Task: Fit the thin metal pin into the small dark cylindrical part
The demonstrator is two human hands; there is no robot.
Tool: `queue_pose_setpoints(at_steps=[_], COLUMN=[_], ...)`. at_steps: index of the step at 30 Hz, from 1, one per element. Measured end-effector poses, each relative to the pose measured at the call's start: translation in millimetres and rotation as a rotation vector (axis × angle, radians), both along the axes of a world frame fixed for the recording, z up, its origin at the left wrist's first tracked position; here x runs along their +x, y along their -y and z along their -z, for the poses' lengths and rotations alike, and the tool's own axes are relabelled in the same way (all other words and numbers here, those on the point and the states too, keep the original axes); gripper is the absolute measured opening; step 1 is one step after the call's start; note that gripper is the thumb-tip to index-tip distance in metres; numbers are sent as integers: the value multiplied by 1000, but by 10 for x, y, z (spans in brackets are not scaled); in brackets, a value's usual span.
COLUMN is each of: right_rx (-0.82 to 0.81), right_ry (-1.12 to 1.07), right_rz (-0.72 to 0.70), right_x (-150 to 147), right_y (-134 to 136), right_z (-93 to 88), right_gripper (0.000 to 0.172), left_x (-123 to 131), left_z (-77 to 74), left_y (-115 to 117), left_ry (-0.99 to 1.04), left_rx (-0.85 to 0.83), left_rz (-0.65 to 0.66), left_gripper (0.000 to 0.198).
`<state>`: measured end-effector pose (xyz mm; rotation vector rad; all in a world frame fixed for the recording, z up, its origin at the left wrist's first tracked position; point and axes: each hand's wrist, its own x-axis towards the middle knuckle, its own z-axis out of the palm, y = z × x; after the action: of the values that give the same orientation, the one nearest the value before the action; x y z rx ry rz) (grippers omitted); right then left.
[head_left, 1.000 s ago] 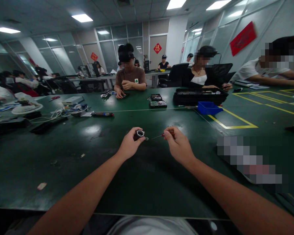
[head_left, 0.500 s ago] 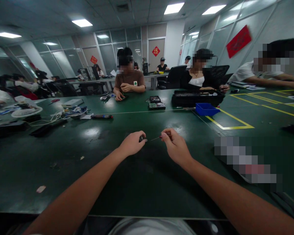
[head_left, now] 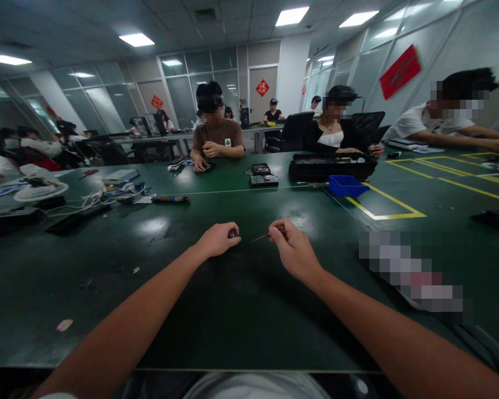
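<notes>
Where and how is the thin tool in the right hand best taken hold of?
The thin tool is probably best gripped by its reddish handle, coming from the right. The handle is the thicker end and lies to the right, while the narrow shaft points left, toward the left hand, offering less to hold. The right hand covers part of the handle.

A green worktop [head_left: 241,316] spreads beneath the right grip [head_left: 296,250]; far beyond it stand glass partitions [head_left: 197,86] and a white pillar [head_left: 293,72], under bright ceiling lights [head_left: 291,16].
</notes>
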<state>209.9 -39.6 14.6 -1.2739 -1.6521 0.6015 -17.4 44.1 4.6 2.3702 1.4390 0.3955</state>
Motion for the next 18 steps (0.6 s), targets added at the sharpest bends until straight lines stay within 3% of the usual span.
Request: queue_pose_setpoints(at_steps=[3,8,13,18], right_rx=[-8,-8,-7,-31], right_ry=[-7,-16,-21,-18], right_rz=[-9,-16,-16,-37], right_x=[7,9,-6,-27], right_y=[0,4,-22,-12], right_z=[3,22,42,25], right_gripper=[21,20,19,20], left_x=[-199,-659,-1270,-1940], left_z=[-44,-180,-387,-572], left_y=[-24,28,212,495], left_ry=[194,619,1018,1201], left_rx=[-43,-267,-223,-145], left_rz=[-40,-296,-469,-818], left_gripper=[23,25,26,12])
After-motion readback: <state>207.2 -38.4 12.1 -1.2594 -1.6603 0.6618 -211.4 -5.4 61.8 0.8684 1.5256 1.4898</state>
